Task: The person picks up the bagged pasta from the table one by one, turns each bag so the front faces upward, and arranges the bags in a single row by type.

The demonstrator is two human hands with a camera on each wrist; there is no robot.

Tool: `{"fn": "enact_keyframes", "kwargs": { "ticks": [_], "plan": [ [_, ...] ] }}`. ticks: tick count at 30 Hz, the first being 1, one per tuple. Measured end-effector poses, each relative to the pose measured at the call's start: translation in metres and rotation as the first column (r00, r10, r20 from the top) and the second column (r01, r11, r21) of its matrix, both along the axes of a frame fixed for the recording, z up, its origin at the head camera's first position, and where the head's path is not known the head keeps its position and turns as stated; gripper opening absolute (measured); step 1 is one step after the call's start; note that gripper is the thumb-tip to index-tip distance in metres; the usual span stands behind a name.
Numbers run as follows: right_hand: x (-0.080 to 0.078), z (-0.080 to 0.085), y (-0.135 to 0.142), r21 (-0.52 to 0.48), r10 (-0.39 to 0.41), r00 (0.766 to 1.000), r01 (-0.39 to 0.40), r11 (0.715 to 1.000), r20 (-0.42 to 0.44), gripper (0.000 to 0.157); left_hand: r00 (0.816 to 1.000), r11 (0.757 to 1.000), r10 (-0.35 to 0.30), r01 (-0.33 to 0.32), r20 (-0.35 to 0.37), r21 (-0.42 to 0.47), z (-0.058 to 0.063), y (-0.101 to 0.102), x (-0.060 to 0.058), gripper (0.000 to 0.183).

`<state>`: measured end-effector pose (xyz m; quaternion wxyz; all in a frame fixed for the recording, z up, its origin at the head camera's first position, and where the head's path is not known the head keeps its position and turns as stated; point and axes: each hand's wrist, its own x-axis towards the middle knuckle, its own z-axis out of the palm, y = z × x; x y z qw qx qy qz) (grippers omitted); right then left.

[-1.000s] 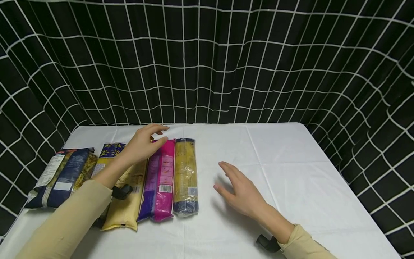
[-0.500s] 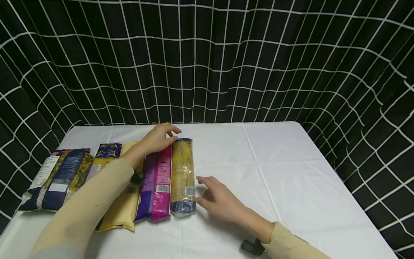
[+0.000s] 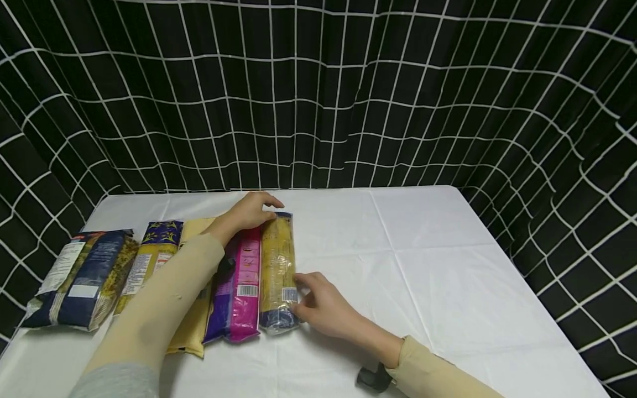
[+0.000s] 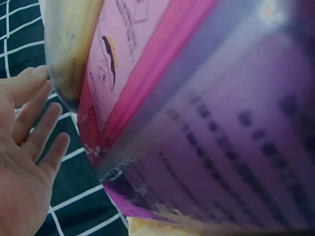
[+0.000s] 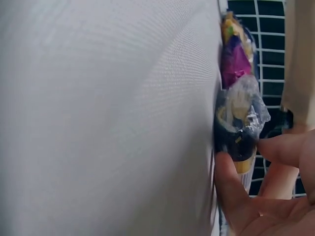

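Observation:
A clear pack of spaghetti (image 3: 277, 260) with dark blue ends lies lengthwise on the white table. My left hand (image 3: 254, 210) reaches across to its far end, thumb at the pack's edge and fingers spread loosely beyond it. In the left wrist view that hand (image 4: 29, 142) shows relaxed fingers beside the packs. My right hand (image 3: 323, 307) is at the near right side of the spaghetti. In the right wrist view its thumb (image 5: 280, 147) is on the upper side and a finger (image 5: 229, 177) lies low by the tabletop, pinching the pack's near end.
Left of the spaghetti lie a pink and purple packet (image 3: 244, 298), a cream-yellow packet (image 3: 191, 331) partly behind the left sleeve, a yellow pack with a blue top (image 3: 161, 232), and a dark blue pasta bag (image 3: 84, 287). A black gridded curtain (image 3: 318, 99) encloses the white table (image 3: 423, 265).
My left hand has moved right, from above the pink packet to the spaghetti's far end. My right hand has moved left across the table and now takes hold of its near side.

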<state>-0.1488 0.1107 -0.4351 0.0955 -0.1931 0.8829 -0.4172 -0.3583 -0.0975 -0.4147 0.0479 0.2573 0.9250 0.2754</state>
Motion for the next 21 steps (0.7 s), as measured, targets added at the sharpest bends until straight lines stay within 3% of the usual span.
{"fn": "enact_keyframes", "kwargs": {
  "ticks": [8,13,21],
  "plan": [
    [-0.0007,-0.0026,-0.0047,-0.028,-0.006,0.999,0.007,1.0,0.037,0.067,0.994,1.0,-0.003,0.005,0.107,-0.019,-0.0046,0.0006,-0.0026,0.033],
    [-0.0026,-0.0053,-0.0046,-0.046,-0.024,1.0,0.025,0.999,0.02,0.066,0.989,0.999,-0.024,0.028,0.145,-0.026,-0.0054,0.0041,-0.0023,0.035],
    [-0.0045,-0.0067,-0.0055,-0.088,-0.064,0.997,0.067,0.994,0.039,0.067,0.985,1.0,-0.012,0.008,0.173,0.026,-0.0063,0.0074,-0.0045,0.034]
  ]
}}
